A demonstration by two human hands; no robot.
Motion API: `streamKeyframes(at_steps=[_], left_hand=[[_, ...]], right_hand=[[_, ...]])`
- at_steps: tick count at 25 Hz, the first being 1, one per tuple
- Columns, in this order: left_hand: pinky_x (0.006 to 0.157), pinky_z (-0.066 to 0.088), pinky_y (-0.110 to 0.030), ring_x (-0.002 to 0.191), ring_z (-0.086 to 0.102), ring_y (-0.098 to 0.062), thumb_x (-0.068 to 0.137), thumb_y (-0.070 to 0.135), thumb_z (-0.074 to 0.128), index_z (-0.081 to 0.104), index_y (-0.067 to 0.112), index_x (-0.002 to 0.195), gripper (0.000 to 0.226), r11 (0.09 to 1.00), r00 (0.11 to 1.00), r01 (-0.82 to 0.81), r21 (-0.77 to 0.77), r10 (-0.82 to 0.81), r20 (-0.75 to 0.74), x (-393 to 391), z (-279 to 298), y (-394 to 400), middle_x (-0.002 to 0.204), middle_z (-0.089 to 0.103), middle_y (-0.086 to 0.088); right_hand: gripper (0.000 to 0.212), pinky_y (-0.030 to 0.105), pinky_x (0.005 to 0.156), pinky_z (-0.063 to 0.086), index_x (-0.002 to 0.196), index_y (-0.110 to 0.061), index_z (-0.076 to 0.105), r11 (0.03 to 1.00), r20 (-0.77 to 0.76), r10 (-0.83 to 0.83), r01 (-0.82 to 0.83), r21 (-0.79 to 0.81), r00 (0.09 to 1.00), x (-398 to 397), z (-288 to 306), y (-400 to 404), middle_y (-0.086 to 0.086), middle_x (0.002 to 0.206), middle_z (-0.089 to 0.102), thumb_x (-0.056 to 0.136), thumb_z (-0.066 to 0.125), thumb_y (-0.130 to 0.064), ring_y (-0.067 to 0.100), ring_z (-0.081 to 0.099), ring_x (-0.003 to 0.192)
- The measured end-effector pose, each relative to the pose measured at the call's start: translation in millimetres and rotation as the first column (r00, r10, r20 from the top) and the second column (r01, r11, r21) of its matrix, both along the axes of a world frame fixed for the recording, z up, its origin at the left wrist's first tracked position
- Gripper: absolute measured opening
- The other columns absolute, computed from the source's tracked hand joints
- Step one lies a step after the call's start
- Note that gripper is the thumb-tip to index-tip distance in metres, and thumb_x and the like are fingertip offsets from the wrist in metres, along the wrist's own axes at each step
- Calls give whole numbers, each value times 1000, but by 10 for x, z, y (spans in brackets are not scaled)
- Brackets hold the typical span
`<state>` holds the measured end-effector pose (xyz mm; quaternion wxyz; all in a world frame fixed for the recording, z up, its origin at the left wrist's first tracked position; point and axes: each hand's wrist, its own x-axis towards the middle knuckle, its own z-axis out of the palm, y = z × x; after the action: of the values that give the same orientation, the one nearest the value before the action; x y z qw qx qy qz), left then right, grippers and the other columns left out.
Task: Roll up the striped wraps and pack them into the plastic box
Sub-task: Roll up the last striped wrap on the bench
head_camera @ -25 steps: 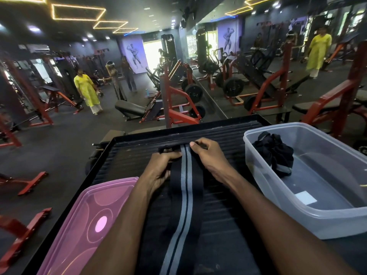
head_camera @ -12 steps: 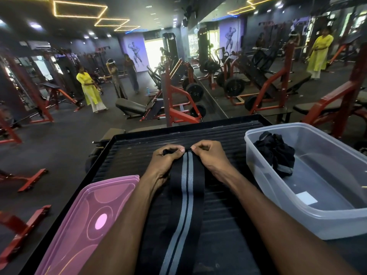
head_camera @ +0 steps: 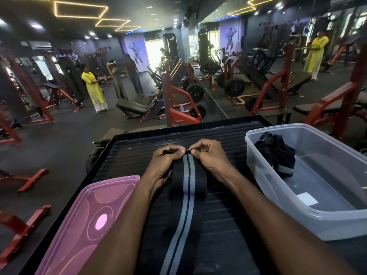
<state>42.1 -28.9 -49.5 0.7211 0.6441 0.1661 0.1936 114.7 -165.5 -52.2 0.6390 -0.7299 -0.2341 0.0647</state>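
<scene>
A black wrap with grey stripes (head_camera: 186,197) lies lengthwise on the ribbed black platform (head_camera: 139,147), running from its far end toward me. My left hand (head_camera: 165,158) and my right hand (head_camera: 208,155) pinch that far end from either side, fingers curled over the first small fold. A clear plastic box (head_camera: 309,211) stands to the right of my right arm. A bundled black wrap (head_camera: 276,151) rests in the box's far left corner.
A pink plastic lid (head_camera: 87,221) lies flat at the platform's left, beside my left forearm. Red gym machines and benches stand beyond the platform. Three people stand on the floor at the far left. A mirror wall is at the right.
Both hands have drawn closer together at the wrap's far end, and the fingers have curled over it, tucking the end into a first small fold.
</scene>
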Motion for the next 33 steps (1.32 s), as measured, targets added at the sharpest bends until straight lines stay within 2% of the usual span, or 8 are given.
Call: streamKeyframes(at_steps=[2,5,10,13,16,24,28,33], left_hand=[[78,54,-32,79,68,-21,84,5,73,74,4,86,2,1000,1000,9,-24,-9,-9,-6,3,-24,84,73,-14],[79,55,-33,81,69,-22,82,7,76,77,6,85,3,996,999,-27,85,29,-28,-18,-24,-1,86,75,-14],[91,52,-41,86,66,-25,81,2,76,76,8,79,7,995,1000,-21,99,20,11,-18,-27,-9,84,73,-11],[90,52,-43,87,67,-26,80,10,79,74,3,85,10,1000,1000,12,22,-12,16,-5,-38,-39,87,73,-14],[87,52,-44,84,67,-26,79,14,81,76,10,77,6,999,1000,-4,49,4,-8,-12,-38,-34,84,73,-12],[83,54,-33,80,64,-19,80,-9,71,70,8,79,17,994,999,-35,100,35,2,-21,4,-49,81,69,-9],[87,57,-38,86,70,-25,85,4,72,73,3,90,5,998,998,48,-52,-50,-33,-26,-10,-58,90,74,-16],[82,57,-35,83,68,-20,83,3,75,75,12,79,10,992,995,-87,93,91,-43,8,-39,-13,83,75,-6]], right_hand=[[12,9,64,44,85,-10,76,1000,12,-5,5,7,1000,2,13,-17,-3,78,70,87,71,0,-4,58,66],[11,20,71,47,86,-13,75,999,-1,43,-43,-34,999,23,-9,-7,2,89,72,87,71,-3,8,60,75],[10,39,88,56,82,-14,75,998,13,56,-56,7,998,-4,-38,38,9,91,76,83,78,-5,24,71,89],[16,30,79,53,80,-14,73,999,13,28,-28,26,1000,-2,2,-11,6,87,73,83,75,1,15,65,78],[21,38,90,56,76,-19,75,998,-13,40,-40,42,999,15,-15,-15,9,92,76,80,76,1,26,71,94],[9,29,89,56,83,-14,79,992,-88,80,-71,103,993,8,-51,31,6,88,78,83,78,-5,15,73,88],[15,27,89,57,85,-11,79,993,-44,45,-40,115,998,-10,-17,-8,5,91,78,80,78,3,18,73,94],[12,29,91,54,88,-13,77,987,-134,128,-113,113,983,9,-3,-3,2,91,75,84,77,-2,11,68,90]])
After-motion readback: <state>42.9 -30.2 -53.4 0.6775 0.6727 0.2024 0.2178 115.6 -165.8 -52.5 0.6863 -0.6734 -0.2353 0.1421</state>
